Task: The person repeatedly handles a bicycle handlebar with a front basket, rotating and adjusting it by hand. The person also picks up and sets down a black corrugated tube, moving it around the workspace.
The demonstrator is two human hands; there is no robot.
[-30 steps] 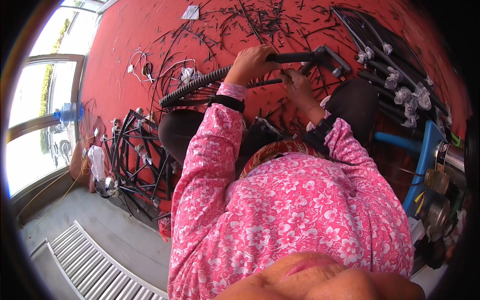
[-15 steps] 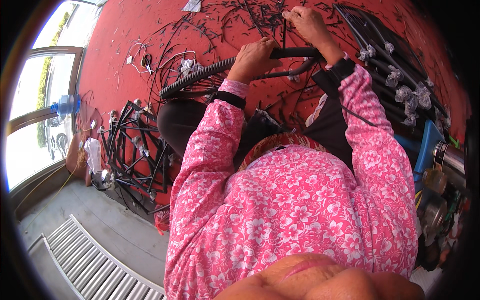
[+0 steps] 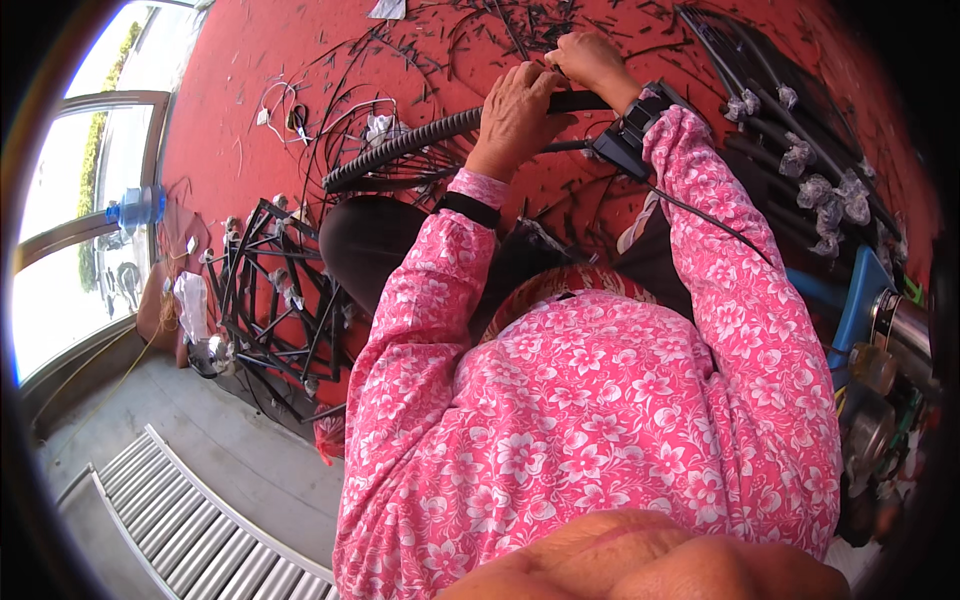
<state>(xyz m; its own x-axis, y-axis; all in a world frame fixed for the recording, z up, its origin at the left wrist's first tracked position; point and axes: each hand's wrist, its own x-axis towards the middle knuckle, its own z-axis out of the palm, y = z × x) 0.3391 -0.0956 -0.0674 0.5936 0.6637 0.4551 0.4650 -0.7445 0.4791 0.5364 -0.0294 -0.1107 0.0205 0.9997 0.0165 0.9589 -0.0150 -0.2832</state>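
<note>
A curved black tube (image 3: 405, 147), ridged along its left part and smoother toward the right, runs across in front of my knees. My left hand (image 3: 517, 118) is wrapped over it from above, thumb toward the right. Just beyond, my right hand (image 3: 592, 66) is closed in a pinch close to the left fingertips. A small dark bit of the thin black strip (image 3: 549, 63) shows at those fingertips; the rest is hidden. A black device (image 3: 628, 140) sits at my right wrist, with a cord along the sleeve. My left wrist wears a black band (image 3: 469, 208).
Black scraps and thin loops lie over the red floor (image 3: 230, 120). Left stands a pile of black tube frames (image 3: 275, 300); right lie long black tubes with plastic-wrapped ends (image 3: 828, 205). A blue stand (image 3: 858, 295) is at the right, a slatted metal rack (image 3: 190, 520) at lower left.
My right hand has come down and left, from holding the strip upright above the tube to beside my left fingers. My left hand has risen slightly and still grips the tube.
</note>
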